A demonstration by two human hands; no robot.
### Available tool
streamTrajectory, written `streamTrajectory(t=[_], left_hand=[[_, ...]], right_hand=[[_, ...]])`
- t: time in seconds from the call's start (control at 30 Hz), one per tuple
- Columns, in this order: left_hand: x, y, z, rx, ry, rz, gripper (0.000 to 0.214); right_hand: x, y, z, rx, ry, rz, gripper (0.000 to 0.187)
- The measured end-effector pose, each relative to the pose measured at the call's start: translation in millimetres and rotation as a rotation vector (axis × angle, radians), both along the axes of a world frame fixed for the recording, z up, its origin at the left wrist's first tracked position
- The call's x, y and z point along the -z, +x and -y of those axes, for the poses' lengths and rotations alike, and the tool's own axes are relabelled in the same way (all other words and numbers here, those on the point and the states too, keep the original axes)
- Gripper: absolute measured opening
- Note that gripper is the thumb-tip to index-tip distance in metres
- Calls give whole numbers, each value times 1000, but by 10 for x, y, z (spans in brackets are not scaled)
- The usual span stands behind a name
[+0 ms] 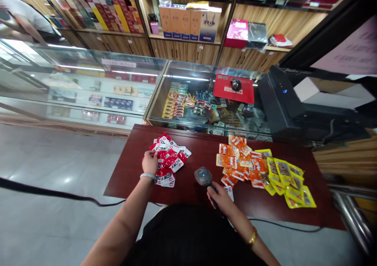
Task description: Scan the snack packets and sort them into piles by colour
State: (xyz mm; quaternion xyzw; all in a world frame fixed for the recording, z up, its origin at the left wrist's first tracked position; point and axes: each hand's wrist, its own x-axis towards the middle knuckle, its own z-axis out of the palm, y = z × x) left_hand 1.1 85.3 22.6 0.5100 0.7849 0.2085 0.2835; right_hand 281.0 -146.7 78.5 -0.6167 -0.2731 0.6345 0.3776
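Note:
My right hand (222, 198) grips the handle of a dark barcode scanner (203, 175) with a small blue light on top. Its head points forward over the table. My left hand (150, 164) is at the left edge of a pile of red and white snack packets (172, 156), fingers closed and pinching a packet there. Exactly which packet is partly hidden by the hand. To the right of the scanner lie orange snack packets (228, 162), and beyond them yellow snack packets (284, 171). A white packet (229, 192) shows just past my right hand.
All packets rest on a dark red wooden table (126, 171). A glass display counter (182, 120) adjoins its far edge, with a red mat (220, 89) on top. Black checkout equipment (279, 101) stands at right. Shelves of boxes line the back; a person (29, 18) is at far left.

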Motion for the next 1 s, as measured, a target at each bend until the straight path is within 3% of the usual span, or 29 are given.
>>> streamTrajectory(t=[0.17, 0.23, 0.33, 0.47, 0.53, 0.63, 0.73, 0.83, 0.9, 1.0], left_hand=[[-186, 239, 155, 34, 163, -312, 42], [-276, 463, 223, 149, 268, -331, 46], [-339, 936, 433, 537, 335, -252, 37], [-270, 1646, 959, 1097, 224, -116, 30], [-193, 1938, 1247, 1329, 149, -88, 46], [-72, 2244, 1571, 1529, 95, -126, 71], [-3, 2400, 1707, 1588, 87, -183, 60], [5, 2419, 1680, 1530, -35, -181, 38], [0, 2358, 1601, 1398, -208, -131, 31], [-2, 2182, 1442, 1094, -371, 51, 35]], right_hand=[[-54, -12, 6, 12, 13, -1, 48], [-70, 29, 43, 32, 1, -8, 49], [-85, 179, 166, 92, -7, -11, 48], [-103, 518, 442, 301, -53, 3, 49], [-117, 694, 600, 402, -84, 12, 50], [-141, 887, 804, 514, -122, 37, 53], [-142, 965, 926, 549, -142, 63, 54], [-101, 943, 971, 538, -142, 47, 54], [-59, 893, 971, 512, -134, 19, 54], [-11, 797, 928, 433, -125, -12, 55]])
